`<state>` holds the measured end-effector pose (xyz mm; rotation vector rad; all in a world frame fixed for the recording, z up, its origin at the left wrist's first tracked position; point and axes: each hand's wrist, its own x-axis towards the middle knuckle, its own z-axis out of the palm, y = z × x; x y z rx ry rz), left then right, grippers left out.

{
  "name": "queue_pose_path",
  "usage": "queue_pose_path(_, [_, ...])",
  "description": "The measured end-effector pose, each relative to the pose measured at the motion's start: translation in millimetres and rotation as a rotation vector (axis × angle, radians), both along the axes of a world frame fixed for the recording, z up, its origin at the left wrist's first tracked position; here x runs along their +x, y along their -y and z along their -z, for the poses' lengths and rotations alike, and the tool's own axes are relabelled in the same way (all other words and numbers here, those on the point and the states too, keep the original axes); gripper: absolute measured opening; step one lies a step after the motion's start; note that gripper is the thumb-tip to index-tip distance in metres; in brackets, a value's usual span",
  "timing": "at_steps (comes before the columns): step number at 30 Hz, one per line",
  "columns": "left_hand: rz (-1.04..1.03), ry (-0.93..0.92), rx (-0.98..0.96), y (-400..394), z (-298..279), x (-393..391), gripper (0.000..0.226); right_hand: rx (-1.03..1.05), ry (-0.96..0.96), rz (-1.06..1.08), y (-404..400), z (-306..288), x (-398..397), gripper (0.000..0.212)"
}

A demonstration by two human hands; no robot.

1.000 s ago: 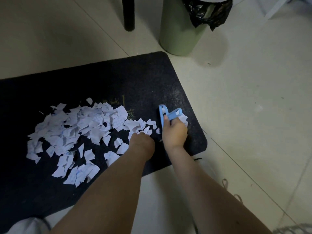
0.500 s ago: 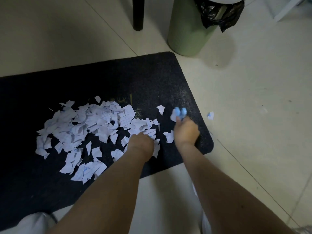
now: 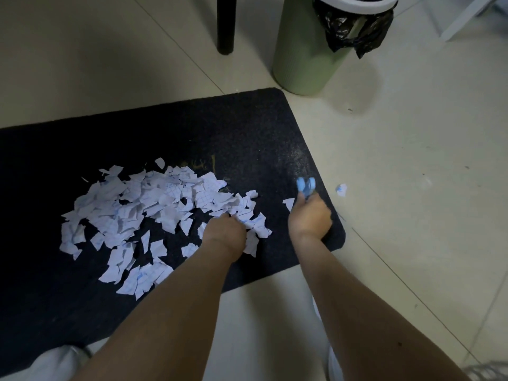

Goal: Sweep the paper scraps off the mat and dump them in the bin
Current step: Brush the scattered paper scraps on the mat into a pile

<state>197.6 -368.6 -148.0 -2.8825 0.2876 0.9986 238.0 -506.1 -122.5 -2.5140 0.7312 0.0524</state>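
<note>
- Two hands work low over the black mat (image 3: 143, 127) in the head view, the only view; most of the paper scraps (image 3: 143, 204) lie heaped at about 9 o'clock of the left hand (image 3: 224, 233), probably so one pass can gather them.
- The left hand rests at the heap's 3 o'clock edge, knuckles up and fingers curled under. Whether they pinch any paper is hidden by the back of the hand; I cannot tell.
- The right hand (image 3: 310, 218) grips a small light-blue tool (image 3: 305, 185), which pokes out at 12 o'clock of the fist. It is motion-blurred, so whether it is a brush, a scoop or a handle is unclear, as is its working end.
- One loose scrap (image 3: 288, 203) lies on the mat just at 9 o'clock of the right hand, apart from the heap.
- One stray scrap (image 3: 341, 189) sits off the mat on the tiled floor (image 3: 412, 215), at 3 o'clock of the tool.
- The green bin (image 3: 302, 59), lined with a black bag (image 3: 354, 26), stands just past the mat's far corner at 12 o'clock, near for dumping; its top is cut off by the frame.
- A dark furniture leg (image 3: 226, 23) stands at the bin's 9 o'clock.
</note>
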Motion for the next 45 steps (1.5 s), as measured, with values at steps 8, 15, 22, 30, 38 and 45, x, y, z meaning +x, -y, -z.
queue_pose_path(8, [0.076, 0.006, -0.039, 23, -7, 2, 0.034, 0.203, 0.06, -0.164, -23, 3, -7, 0.034])
queue_pose_path(15, [0.283, 0.085, -0.111, 74, -14, 12, 0.032, 0.133, 0.129, 0.051, 57, -8, 27, 0.037])
queue_pose_path(22, [0.358, 0.011, -0.023, 112, -4, 17, 0.032, 0.055, 0.096, 0.154, 105, 3, 53, 0.033])
queue_pose_path(30, [0.319, -0.052, 0.01, 115, -4, 23, 0.034, 0.076, -0.045, 0.04, 119, 5, 65, 0.034])
queue_pose_path(38, [0.32, -0.086, 0.02, 113, 1, 18, 0.039, 0.334, 0.187, 0.028, 103, -1, 70, 0.037])
queue_pose_path(45, [0.308, -0.061, -0.027, 106, -3, 8, 0.038, 0.098, -0.029, -0.263, 58, 5, 42, 0.035])
